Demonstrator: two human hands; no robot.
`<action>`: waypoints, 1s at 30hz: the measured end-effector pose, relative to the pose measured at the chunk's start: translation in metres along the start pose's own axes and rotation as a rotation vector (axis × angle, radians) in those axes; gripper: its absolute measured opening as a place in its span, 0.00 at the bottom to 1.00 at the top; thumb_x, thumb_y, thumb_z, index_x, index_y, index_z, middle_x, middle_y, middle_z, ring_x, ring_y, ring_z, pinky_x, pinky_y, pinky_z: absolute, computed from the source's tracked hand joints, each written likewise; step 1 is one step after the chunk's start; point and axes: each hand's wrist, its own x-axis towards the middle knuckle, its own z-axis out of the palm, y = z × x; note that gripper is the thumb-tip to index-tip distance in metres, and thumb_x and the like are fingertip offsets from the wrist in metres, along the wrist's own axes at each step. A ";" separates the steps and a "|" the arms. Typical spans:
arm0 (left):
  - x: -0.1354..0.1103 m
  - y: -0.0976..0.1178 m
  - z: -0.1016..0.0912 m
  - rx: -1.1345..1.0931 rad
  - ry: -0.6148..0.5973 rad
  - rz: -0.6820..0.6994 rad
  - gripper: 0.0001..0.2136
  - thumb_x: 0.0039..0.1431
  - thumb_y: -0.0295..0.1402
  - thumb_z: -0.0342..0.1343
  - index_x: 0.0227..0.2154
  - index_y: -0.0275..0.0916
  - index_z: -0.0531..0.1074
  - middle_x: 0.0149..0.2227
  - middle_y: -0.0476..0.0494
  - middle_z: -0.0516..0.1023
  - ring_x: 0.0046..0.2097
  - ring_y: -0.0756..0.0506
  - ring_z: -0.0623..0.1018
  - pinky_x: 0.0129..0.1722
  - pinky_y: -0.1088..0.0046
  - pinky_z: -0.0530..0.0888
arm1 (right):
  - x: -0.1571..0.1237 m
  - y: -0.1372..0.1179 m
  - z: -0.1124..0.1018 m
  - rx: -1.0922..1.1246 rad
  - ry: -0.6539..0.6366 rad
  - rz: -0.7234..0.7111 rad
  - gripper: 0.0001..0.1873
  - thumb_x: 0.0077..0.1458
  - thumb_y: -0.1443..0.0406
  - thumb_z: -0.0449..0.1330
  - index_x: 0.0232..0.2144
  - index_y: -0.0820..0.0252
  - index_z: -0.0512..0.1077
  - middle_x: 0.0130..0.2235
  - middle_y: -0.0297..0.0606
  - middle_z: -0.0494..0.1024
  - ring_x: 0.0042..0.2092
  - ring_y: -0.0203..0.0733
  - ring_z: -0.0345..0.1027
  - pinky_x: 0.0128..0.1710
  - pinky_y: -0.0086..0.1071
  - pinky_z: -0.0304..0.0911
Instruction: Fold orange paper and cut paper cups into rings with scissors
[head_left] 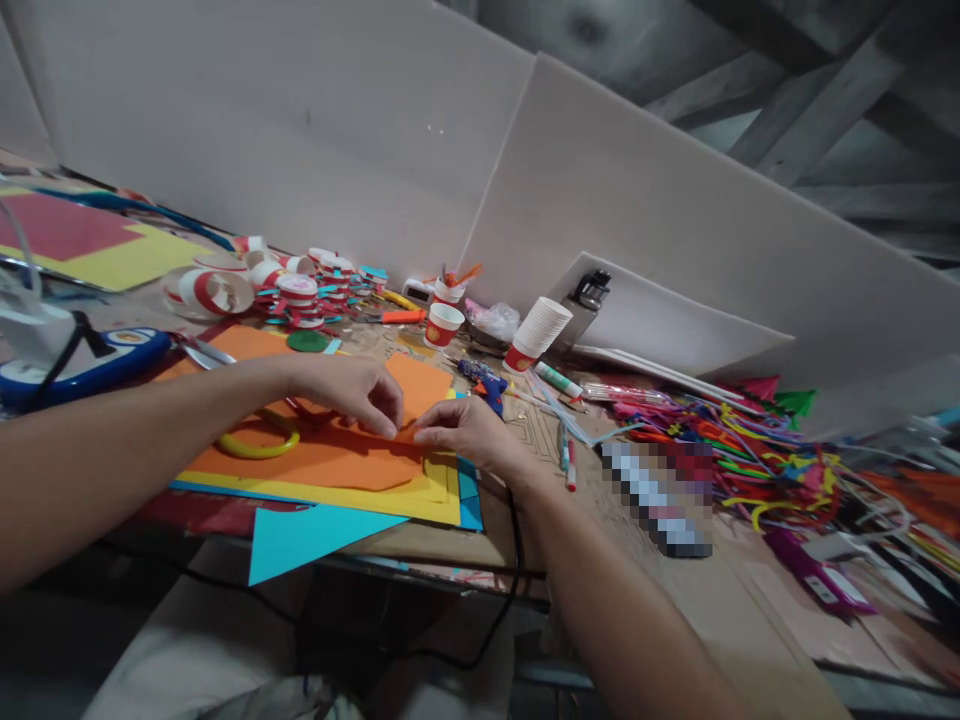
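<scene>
Orange paper point(420, 383) is pinched between my two hands, its near edge folded or curled up. My left hand point(351, 390) is closed on that edge from the left, fingers bent down. From the right, my right hand point(466, 430) grips the same edge between thumb and fingers. Underneath lie more orange sheets point(360, 470), yellow paper point(442, 508) and blue paper point(471, 490). A cyan paper triangle point(315, 535) sticks out over the table's front edge. Beneath my left forearm shows a yellow ring-shaped handle point(259, 445), partly hidden.
Red and white paper cups point(298, 295) cluster at the back left; a cup stack point(538, 332) stands at the back. A blue glue gun point(491, 388) lies beyond my right hand. Markers point(571, 465) and colourful pipe cleaners point(750, 450) lie rightward. A black cable point(516, 560) hangs off the edge.
</scene>
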 end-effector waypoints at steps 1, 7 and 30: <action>0.002 0.000 0.003 0.009 -0.008 0.017 0.13 0.51 0.41 0.59 0.36 0.41 0.79 0.32 0.47 0.81 0.30 0.49 0.76 0.27 0.81 0.68 | 0.000 -0.001 -0.002 -0.004 -0.043 -0.005 0.13 0.44 0.58 0.67 0.31 0.62 0.79 0.31 0.35 0.80 0.30 0.35 0.70 0.32 0.27 0.63; 0.007 -0.001 0.009 0.005 -0.020 0.050 0.11 0.49 0.39 0.61 0.35 0.41 0.79 0.30 0.49 0.80 0.31 0.49 0.76 0.28 0.81 0.67 | -0.002 -0.005 -0.013 -0.140 -0.232 -0.145 0.12 0.47 0.59 0.66 0.33 0.59 0.80 0.36 0.35 0.80 0.38 0.38 0.73 0.40 0.29 0.66; 0.003 0.012 0.025 0.149 0.075 0.151 0.05 0.49 0.32 0.58 0.27 0.39 0.78 0.24 0.50 0.78 0.25 0.51 0.73 0.25 0.79 0.65 | -0.007 -0.015 -0.009 -0.252 -0.214 -0.119 0.13 0.55 0.57 0.61 0.35 0.61 0.77 0.35 0.34 0.78 0.37 0.37 0.70 0.38 0.28 0.63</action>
